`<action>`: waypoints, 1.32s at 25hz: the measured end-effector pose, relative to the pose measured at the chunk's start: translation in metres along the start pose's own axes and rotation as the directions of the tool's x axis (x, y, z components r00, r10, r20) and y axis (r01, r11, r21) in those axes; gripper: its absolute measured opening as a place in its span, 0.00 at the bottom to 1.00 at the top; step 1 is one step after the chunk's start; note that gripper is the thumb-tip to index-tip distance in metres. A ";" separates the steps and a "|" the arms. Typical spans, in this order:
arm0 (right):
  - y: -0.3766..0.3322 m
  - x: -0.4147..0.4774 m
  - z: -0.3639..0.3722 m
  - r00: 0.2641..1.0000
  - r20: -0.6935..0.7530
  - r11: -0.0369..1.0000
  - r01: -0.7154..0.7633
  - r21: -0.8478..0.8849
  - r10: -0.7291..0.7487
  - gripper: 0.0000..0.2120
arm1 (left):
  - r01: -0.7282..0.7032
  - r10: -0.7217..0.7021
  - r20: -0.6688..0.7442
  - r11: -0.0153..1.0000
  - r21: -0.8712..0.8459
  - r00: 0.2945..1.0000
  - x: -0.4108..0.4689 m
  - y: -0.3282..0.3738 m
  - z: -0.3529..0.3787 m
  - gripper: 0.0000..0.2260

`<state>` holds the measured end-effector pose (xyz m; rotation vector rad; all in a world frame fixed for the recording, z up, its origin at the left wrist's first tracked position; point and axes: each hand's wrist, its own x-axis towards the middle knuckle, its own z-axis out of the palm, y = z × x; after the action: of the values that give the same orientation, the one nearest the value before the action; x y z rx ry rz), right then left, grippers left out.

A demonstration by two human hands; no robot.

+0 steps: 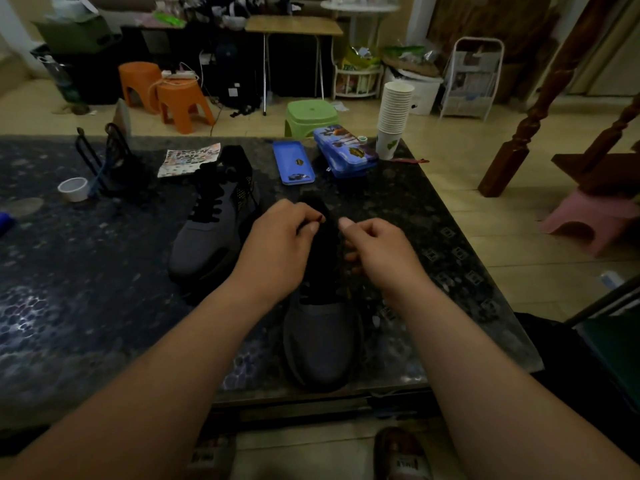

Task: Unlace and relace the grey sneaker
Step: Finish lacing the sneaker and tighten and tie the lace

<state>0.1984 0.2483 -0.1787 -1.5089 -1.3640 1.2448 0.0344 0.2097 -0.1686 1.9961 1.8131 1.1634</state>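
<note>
A grey sneaker (320,341) with a black tongue stands on the dark stone table (86,289), toe pointing toward me near the front edge. My left hand (280,244) hovers over the left side of its tongue and pinches the tip of a black lace between thumb and fingers. My right hand (377,251) sits at the right side of the tongue with fingers curled, pinching the lace there; the dark lace is hard to make out against the tongue. A second grey sneaker (214,220), laced in black, lies to the left.
Behind the shoes lie a blue tin lid (293,162), a blue tin box (344,154), a stack of paper cups (393,119), a patterned sheet (188,159), a tape roll (73,188) and a black wire stand (104,157). Stools stand on the floor beyond.
</note>
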 end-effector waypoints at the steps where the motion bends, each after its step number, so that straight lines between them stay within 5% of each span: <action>1: -0.002 0.003 0.006 1.000 -0.013 0.999 0.024 -0.045 -0.024 0.18 | -0.006 0.005 0.020 0.999 0.042 1.000 0.003 -0.002 0.002 0.07; 6: -0.003 0.016 0.010 0.999 -0.031 0.989 0.022 -0.148 -0.027 0.18 | -0.006 0.002 0.048 0.996 0.085 0.999 0.008 -0.004 0.006 0.06; 11: -0.004 0.014 0.000 0.982 0.137 0.962 -0.159 0.222 0.131 0.06 | -0.068 0.062 0.034 0.979 0.192 0.997 0.013 -0.007 0.011 0.02; 15: 0.002 0.018 -0.007 0.950 0.256 0.905 -0.262 0.334 0.180 0.03 | 0.015 -0.018 0.008 0.965 0.261 1.000 0.018 -0.005 0.018 0.03; 33: 0.008 0.014 -0.007 0.973 0.216 0.941 -0.142 0.306 0.077 0.02 | 0.143 -0.155 0.059 0.975 0.173 0.986 0.021 -0.006 0.027 0.04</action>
<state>0.2069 0.2618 -0.1867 -1.2710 -1.1432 1.6411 0.0465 0.2394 -0.1816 1.9201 2.0447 0.9111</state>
